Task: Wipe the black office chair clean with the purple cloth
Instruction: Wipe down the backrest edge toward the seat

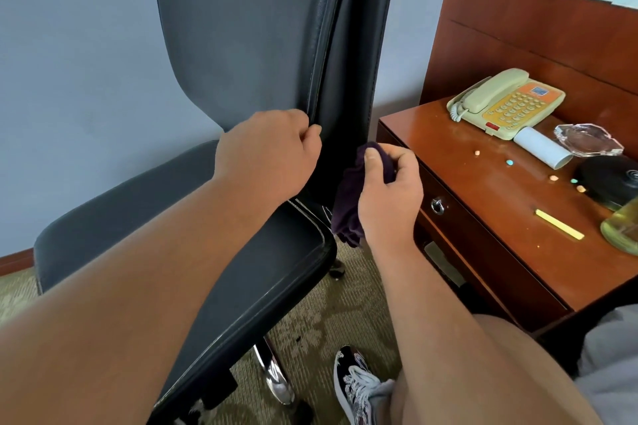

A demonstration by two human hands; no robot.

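The left hand (pixel 272 152) has its fingers curled round the side edge of the chair (pixel 241 28) back, gripping it. Just to its right, the right hand (pixel 390 190) pinches the cloth (pixel 348 203) between thumb and fingers. The cloth is bunched against the dark rear panel, and its loose end hangs below the thumb.

To wipe well, the left-hand grip should brace the back so the chair cannot swivel. The cloth would likely clean better spread flatter under the fingers than held as a wad. Press it firmly and run long strokes along the panel and into the seam beside the left hand. The tabletop (pixel 483 190) sits close on the right hand's outer side, so the elbow needs care.
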